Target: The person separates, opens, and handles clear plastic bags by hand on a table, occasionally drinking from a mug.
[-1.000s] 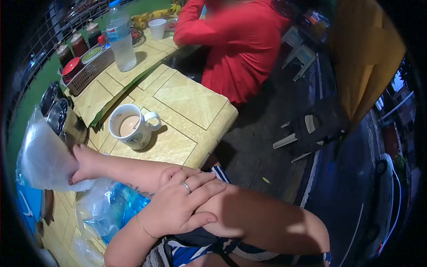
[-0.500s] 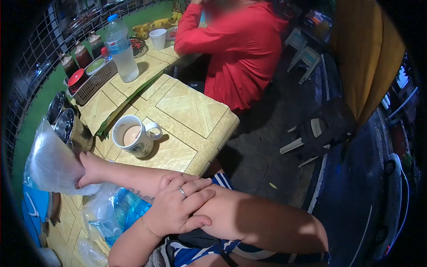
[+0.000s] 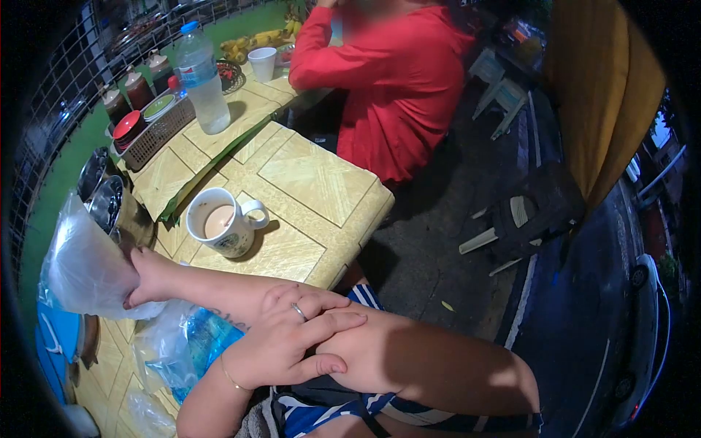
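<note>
My left hand (image 3: 303,336) wears a ring and lies over my right arm near the elbow, its fingers stretched out and the thumb apart. My right arm reaches across to the left, where my right hand (image 3: 150,277) grips the side of a cloudy plastic bag (image 3: 91,263); the bag hides part of its fingers. Beyond the forearm stands a mug (image 3: 230,237) of light brown drink, handle to the right. Beneath the forearm lies a clear and blue plastic package (image 3: 193,347).
On the tiled-pattern table (image 3: 314,179) are a long green leaf strip (image 3: 215,168), a water bottle (image 3: 203,87), a condiment basket (image 3: 157,139), sauce bottles (image 3: 136,91), a white cup (image 3: 262,64) and bananas (image 3: 252,44). A person in red (image 3: 398,87) sits opposite. Stools (image 3: 522,223) stand at right.
My left hand has shifted slightly on the arm, its fingers reaching a little farther right. My right hand stays at the bag. The view has moved very slightly.
</note>
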Demonstrator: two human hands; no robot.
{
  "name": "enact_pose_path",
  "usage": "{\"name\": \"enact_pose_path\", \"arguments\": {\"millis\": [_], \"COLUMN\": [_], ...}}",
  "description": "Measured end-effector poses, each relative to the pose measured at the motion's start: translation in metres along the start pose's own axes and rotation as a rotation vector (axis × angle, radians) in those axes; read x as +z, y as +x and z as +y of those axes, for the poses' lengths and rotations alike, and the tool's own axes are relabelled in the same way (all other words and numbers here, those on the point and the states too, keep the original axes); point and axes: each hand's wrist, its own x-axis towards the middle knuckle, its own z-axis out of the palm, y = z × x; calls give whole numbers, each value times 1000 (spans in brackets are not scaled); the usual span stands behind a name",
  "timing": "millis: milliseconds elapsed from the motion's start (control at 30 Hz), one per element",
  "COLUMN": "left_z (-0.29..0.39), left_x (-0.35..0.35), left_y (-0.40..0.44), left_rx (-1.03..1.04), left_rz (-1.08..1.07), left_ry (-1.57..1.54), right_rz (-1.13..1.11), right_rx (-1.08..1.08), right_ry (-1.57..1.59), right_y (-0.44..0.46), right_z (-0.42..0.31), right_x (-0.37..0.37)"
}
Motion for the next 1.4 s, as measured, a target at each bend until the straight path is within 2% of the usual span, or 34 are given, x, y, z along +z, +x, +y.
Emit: {"name": "enact_pose_path", "arguments": {"millis": [133,233,333,433,533,633,733,833,1033,1133,1200,1267,1367,1400], "left_z": [-1,1,-1,0,7,23,32,38,49,55,47,34,6,-1], "left_x": [1,-2,-1,-5,-10,-16,-14,0,12,16,26,33,54,57], "left_y": [-1,-3,-7,-11,-10,-14,-15,-15,-12,-13,-13,-11,-12,-12], "left_rx": [6,19,41,90,134,131,117,171,350,392,373,314,212,176], "left_rz": [11,15,21,9,6,-7,-17,38,47,-20,-60,-164,-142,-156], "left_ry": [-31,-118,-242,-281,-293,-280,-273,-253,-241,-275,-344,-214,-52,17], "right_rz": [83,35,-91,-30,121,377,336,502,387,386,375,477,753,882], "right_rx": [-193,-7,66,88,-205,-257,-264,-430,-550,-833,-858,-842,-581,-407], "right_ry": [73,-53,-53,-15,21,-181,224,-134,-37,-172,-214,-159,-108,-26], "right_y": [26,31,32,17,13,6,-26,-48,-84,-110,-123,-140,-156,-158], "right_z": [33,39,37,25,21,8,-29,-50,-54,-49,-38,-26,1,4], "right_x": [23,30,22,12,10,4,-21,-38,-69,-92,-111,-126,-146,-147]}}
